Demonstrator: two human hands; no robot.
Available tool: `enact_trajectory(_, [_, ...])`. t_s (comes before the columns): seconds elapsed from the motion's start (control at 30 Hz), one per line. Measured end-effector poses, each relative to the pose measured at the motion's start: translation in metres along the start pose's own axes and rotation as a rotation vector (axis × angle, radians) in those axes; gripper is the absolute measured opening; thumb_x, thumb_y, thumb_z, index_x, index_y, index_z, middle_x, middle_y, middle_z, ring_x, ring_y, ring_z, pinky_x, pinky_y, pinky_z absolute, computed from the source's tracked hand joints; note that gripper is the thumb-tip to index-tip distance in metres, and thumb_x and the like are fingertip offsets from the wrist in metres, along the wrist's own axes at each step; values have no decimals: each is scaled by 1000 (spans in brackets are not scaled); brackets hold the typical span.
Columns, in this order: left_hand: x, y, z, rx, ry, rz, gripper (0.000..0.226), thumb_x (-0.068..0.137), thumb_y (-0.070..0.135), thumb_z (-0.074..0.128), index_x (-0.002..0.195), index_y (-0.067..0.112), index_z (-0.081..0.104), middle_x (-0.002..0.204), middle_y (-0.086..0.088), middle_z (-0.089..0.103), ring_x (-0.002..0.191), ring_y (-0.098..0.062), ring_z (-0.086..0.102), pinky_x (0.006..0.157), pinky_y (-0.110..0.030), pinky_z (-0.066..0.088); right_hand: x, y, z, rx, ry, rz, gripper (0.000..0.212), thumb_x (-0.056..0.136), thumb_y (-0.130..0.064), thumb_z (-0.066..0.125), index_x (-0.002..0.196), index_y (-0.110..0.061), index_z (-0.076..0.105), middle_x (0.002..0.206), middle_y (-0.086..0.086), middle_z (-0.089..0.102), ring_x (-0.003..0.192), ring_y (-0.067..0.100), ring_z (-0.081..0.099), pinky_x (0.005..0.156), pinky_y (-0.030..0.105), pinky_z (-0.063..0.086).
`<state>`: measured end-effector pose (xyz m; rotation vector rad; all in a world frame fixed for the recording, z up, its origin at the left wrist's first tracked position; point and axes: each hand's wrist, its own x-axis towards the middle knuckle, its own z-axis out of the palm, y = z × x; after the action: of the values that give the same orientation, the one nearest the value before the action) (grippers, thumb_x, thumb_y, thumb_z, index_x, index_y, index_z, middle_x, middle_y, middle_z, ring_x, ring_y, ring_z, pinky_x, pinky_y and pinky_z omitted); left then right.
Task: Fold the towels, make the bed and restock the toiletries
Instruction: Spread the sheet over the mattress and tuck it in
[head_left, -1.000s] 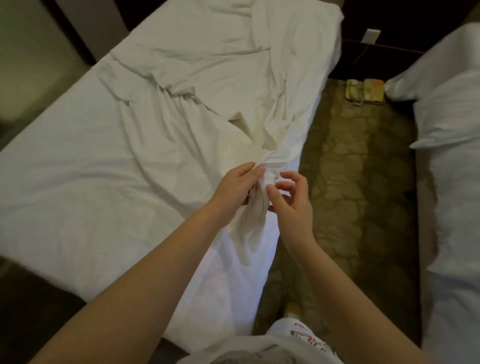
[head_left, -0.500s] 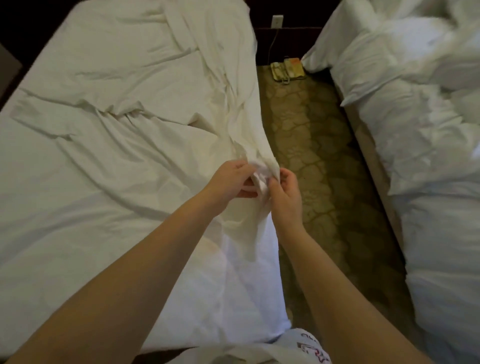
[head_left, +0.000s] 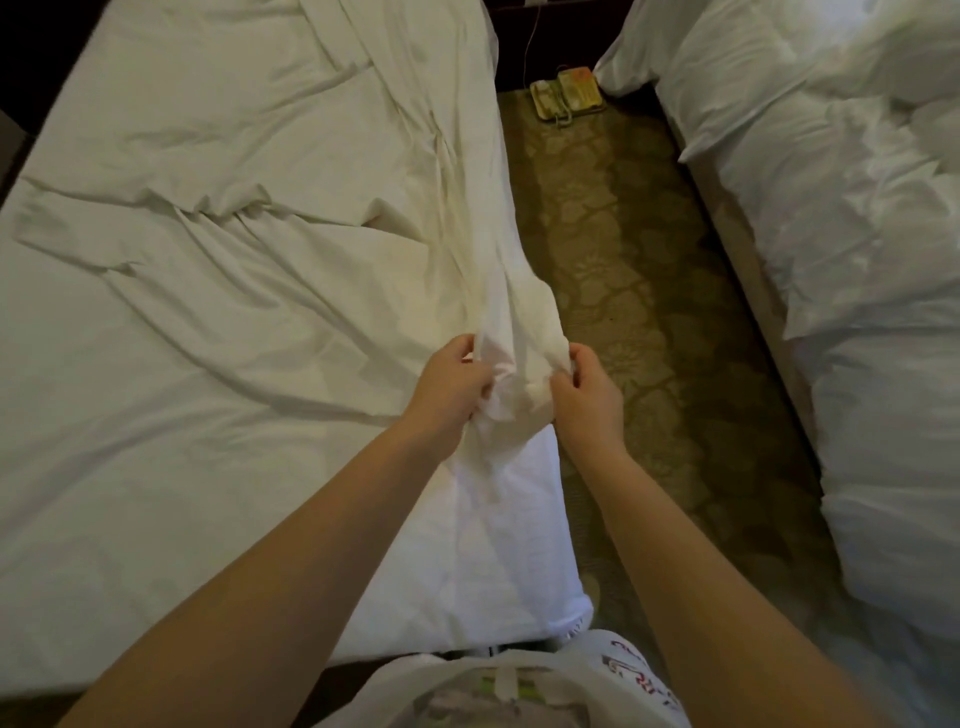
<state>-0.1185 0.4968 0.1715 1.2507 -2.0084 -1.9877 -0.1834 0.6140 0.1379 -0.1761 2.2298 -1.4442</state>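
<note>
Both hands are on the job here, meeting right in the middle of the view. The left hand has its fingers curled into a gathered bunch of the white sheet, thumb riding on top of the cloth. Just beside it at three o'clock, the right hand pinches the same bunch from the other side, fingertips and thumb closed on a fold at the sheet's edge. The two hands sit close together with only that wad of fabric between them.

From the bunch the sheet fans away toward eleven and twelve o'clock, long creases running up along the right edge of the bed and wide wrinkles spreading out to nine o'clock. It covers most of the bed. At six o'clock from the hands the near right corner of the bed shows brighter and smoother.

At one o'clock a strip of patterned carpet runs between the beds. At its far end, around twelve o'clock, a beige telephone lies on the floor, and a thin cord rises from near it into the dark wall. Over at three o'clock stands a second bed, heaped with rumpled white bedding. Down at six o'clock, the person's white printed shirt fills the bottom edge.
</note>
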Motion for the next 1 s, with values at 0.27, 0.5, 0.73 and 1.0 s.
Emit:
enact_trajectory(0.27, [-29,22,11,455,102,330,41,96,22,46,57,11,44,59,-8,46,57,-16,44,57,-28,33,-13,-4,-18,22,180,-143,14,92,-20,56,80,-23,50,75,-4,51,64,8,46,63,27,45])
enact_trajectory(0.5, [-42,33,31,309,24,182,33,96,21,43,63,15,46,69,-12,51,77,-32,59,80,-47,55,-37,-18,-18,87,-32,-254,13,95,-14,53,90,-26,56,70,-11,56,60,-6,53,54,9,41])
enact_trajectory(0.73, [-42,28,36,244,-40,-28,40,92,44,53,92,5,61,88,-12,68,82,-24,68,74,-37,59,-54,-16,-20,111,-74,-271,14,94,-14,54,92,-25,63,79,-9,65,72,0,60,63,16,49])
enact_trajectory(1.0, [-31,37,39,271,-12,-111,21,88,9,46,67,7,51,69,-12,56,66,-23,59,66,-31,55,-61,-3,-26,-125,52,-442,16,93,-11,57,89,-26,52,76,-16,51,70,-4,52,55,11,40])
